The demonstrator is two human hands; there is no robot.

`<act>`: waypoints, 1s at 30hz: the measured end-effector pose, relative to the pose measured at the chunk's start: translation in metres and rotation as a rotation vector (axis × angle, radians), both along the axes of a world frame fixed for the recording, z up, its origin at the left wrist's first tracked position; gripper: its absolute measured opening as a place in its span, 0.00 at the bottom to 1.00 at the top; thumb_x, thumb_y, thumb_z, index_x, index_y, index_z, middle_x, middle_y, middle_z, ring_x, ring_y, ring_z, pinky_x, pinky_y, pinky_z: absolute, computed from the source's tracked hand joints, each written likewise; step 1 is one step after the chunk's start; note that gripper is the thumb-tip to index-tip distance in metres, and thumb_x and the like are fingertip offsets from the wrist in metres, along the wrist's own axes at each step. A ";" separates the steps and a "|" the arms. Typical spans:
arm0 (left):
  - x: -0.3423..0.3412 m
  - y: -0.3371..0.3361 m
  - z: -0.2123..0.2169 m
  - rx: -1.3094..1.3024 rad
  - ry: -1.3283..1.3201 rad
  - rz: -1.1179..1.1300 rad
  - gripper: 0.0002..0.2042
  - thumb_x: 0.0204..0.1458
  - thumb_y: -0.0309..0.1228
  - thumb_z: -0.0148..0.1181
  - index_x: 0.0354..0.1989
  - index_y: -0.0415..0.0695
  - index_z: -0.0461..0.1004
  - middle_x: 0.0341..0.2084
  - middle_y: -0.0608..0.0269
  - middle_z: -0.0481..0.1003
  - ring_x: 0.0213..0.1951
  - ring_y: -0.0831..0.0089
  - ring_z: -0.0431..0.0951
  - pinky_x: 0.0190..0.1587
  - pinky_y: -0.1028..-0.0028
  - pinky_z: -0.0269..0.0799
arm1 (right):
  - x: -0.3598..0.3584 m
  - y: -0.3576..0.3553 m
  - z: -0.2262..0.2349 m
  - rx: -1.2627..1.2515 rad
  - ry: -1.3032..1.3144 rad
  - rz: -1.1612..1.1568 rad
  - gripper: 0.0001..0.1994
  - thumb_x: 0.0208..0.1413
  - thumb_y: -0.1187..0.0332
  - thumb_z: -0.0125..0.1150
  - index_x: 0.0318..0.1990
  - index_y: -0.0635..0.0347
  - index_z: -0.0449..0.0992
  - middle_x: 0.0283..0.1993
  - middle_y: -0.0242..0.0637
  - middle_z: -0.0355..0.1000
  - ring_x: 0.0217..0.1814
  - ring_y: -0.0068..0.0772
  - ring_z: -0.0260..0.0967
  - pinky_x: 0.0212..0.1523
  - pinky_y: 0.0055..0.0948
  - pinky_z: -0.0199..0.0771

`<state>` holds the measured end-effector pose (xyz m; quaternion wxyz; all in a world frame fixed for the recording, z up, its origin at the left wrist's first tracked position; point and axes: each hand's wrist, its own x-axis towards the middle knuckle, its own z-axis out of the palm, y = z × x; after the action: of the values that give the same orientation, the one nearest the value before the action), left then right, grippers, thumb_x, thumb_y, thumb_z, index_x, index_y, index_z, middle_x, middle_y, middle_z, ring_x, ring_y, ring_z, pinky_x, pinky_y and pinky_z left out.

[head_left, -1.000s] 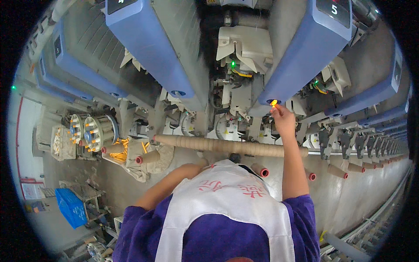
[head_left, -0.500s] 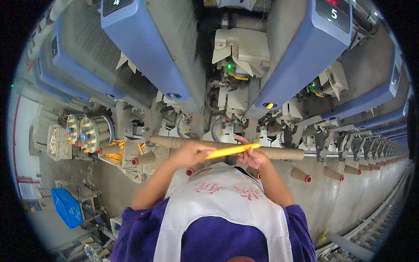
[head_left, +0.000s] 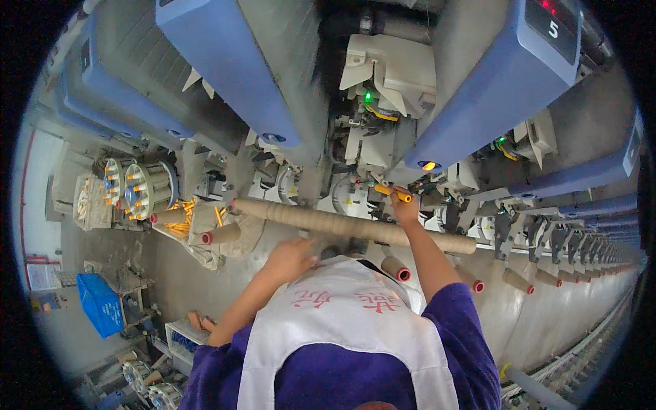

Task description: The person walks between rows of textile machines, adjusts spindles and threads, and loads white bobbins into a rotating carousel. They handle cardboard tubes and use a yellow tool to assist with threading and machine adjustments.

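Note:
My right hand [head_left: 406, 208] is closed around a yellow tube [head_left: 385, 190] and reaches forward to the winding machine, close to a white winding unit [head_left: 352, 198]. My left hand [head_left: 290, 258] hovers in front of my apron, fingers loosely apart, with nothing visible in it. Across my front lies a long stack of nested brown cones [head_left: 328, 222], its red tip at the left end. My right forearm crosses over this stack, while my left hand is on the near side of it. What supports the stack is hidden.
Blue machine columns [head_left: 502, 89] jut overhead on both sides. Brown yarn cones with red ends [head_left: 518, 280] stick out in a row at right. At left are a bag of yellow tubes [head_left: 181, 222], a round tube holder [head_left: 149, 191] and a blue crate [head_left: 100, 305].
The yellow tube has gone from between both hands to my right hand alone, forward to the machine. My left hand has let go and drawn back toward my apron.

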<state>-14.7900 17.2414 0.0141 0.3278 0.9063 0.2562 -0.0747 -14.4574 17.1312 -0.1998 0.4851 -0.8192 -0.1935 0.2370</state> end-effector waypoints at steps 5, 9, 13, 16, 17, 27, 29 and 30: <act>-0.017 -0.015 0.001 -0.067 0.028 0.050 0.20 0.46 0.36 0.59 0.47 0.42 0.68 0.39 0.48 0.72 0.40 0.50 0.72 0.43 0.58 0.68 | -0.002 0.030 -0.004 -0.272 -0.052 0.006 0.16 0.44 0.54 0.64 0.41 0.45 0.78 0.35 0.41 0.76 0.39 0.42 0.74 0.40 0.34 0.73; -0.036 -0.026 0.002 -0.027 -0.044 0.118 0.20 0.45 0.35 0.60 0.47 0.42 0.68 0.40 0.47 0.71 0.39 0.50 0.72 0.42 0.59 0.68 | -0.012 0.033 -0.006 -0.508 -0.082 -0.070 0.14 0.45 0.55 0.64 0.40 0.47 0.78 0.36 0.42 0.76 0.38 0.44 0.74 0.38 0.36 0.73; -0.055 -0.031 0.000 0.005 -0.065 0.183 0.21 0.45 0.35 0.60 0.47 0.42 0.68 0.37 0.48 0.72 0.37 0.50 0.73 0.41 0.59 0.69 | -0.022 0.030 -0.006 -0.178 -0.134 -0.007 0.14 0.47 0.64 0.62 0.42 0.57 0.76 0.38 0.37 0.76 0.38 0.32 0.75 0.40 0.28 0.72; -0.065 -0.034 -0.001 0.004 -0.031 0.206 0.21 0.45 0.35 0.60 0.47 0.42 0.68 0.35 0.48 0.73 0.37 0.50 0.73 0.41 0.59 0.69 | -0.021 0.031 0.000 -0.183 -0.039 -0.012 0.15 0.48 0.62 0.62 0.43 0.55 0.76 0.39 0.36 0.76 0.37 0.31 0.74 0.40 0.27 0.72; -0.068 -0.035 -0.002 0.022 -0.018 0.204 0.20 0.45 0.35 0.60 0.47 0.41 0.69 0.35 0.48 0.73 0.37 0.50 0.73 0.41 0.59 0.69 | -0.019 0.031 0.001 -0.335 -0.108 -0.009 0.15 0.49 0.61 0.62 0.45 0.52 0.76 0.38 0.36 0.76 0.37 0.31 0.74 0.39 0.28 0.72; -0.084 -0.030 -0.004 -0.018 -0.075 0.166 0.19 0.45 0.34 0.60 0.46 0.41 0.69 0.38 0.47 0.73 0.39 0.50 0.73 0.42 0.59 0.69 | -0.027 0.013 -0.030 -0.044 -0.061 -0.009 0.14 0.48 0.57 0.60 0.41 0.48 0.77 0.37 0.39 0.76 0.39 0.44 0.74 0.38 0.34 0.73; -0.086 -0.028 -0.006 -0.033 -0.118 0.135 0.20 0.45 0.34 0.60 0.47 0.41 0.69 0.37 0.47 0.73 0.39 0.50 0.73 0.42 0.59 0.69 | -0.031 0.009 -0.034 -0.066 -0.133 -0.015 0.15 0.48 0.56 0.60 0.43 0.48 0.77 0.38 0.40 0.76 0.39 0.45 0.73 0.39 0.35 0.73; -0.087 -0.027 -0.006 -0.038 -0.119 0.127 0.20 0.45 0.34 0.60 0.48 0.42 0.69 0.37 0.47 0.73 0.39 0.49 0.73 0.42 0.59 0.69 | -0.033 0.008 -0.034 -0.090 -0.159 -0.038 0.15 0.48 0.56 0.60 0.43 0.48 0.76 0.38 0.40 0.76 0.40 0.45 0.73 0.39 0.35 0.73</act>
<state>-14.8774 17.2142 0.0078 0.3636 0.8847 0.2917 -0.0049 -14.4907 17.1391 -0.2334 0.4351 -0.8601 -0.2047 0.1702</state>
